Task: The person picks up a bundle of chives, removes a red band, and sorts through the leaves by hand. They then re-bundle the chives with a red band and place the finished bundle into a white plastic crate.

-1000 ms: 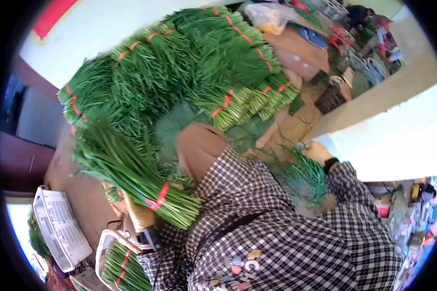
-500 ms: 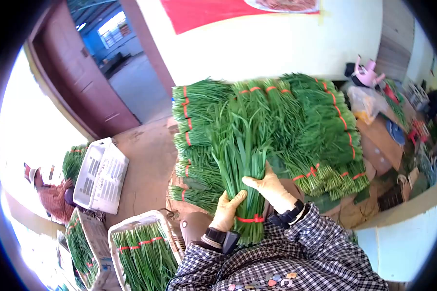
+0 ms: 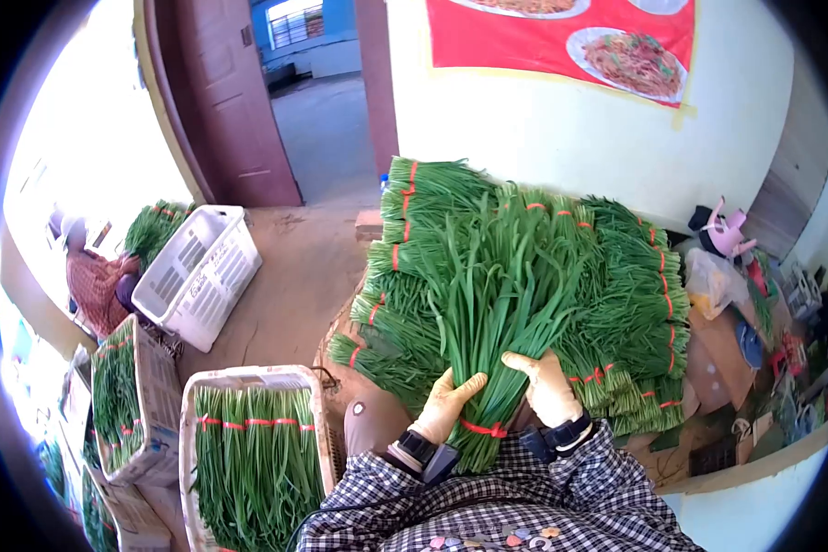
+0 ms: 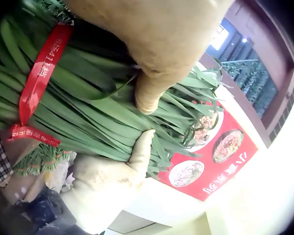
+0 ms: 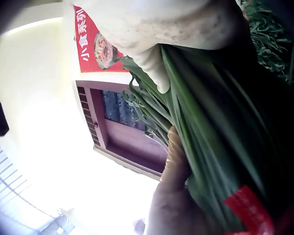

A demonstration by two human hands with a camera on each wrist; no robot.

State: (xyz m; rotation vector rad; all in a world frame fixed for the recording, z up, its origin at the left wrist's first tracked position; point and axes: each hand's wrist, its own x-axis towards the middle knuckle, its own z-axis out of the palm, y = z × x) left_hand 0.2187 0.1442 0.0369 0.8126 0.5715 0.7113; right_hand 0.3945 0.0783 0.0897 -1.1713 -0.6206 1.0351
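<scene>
A large bundle of garlic chives (image 3: 501, 313) stands in front of my body, its leaves fanned out at the top. Around its lower part runs a red tie (image 3: 484, 429), printed with white characters in the left wrist view. My gloved left hand (image 3: 445, 405) grips the bundle's left side just above the tie, thumb across the front. From the other side my gloved right hand (image 3: 546, 391) holds it, thumb also over the leaves. The two thumbs point toward each other in the left wrist view; the fingers behind the stalks are hidden.
Tied chive bundles (image 3: 616, 304) lie piled behind the held one. At lower left, a crate (image 3: 193, 442) holds more chives. Farther off stand a white crate (image 3: 213, 267) and a seated person (image 3: 97, 281). Slippers (image 3: 748, 345) and bags lie at right.
The bundle came from my left side to upright before me. My right hand left the loose green scraps at right and took hold of it too. The head view swung toward the doorway.
</scene>
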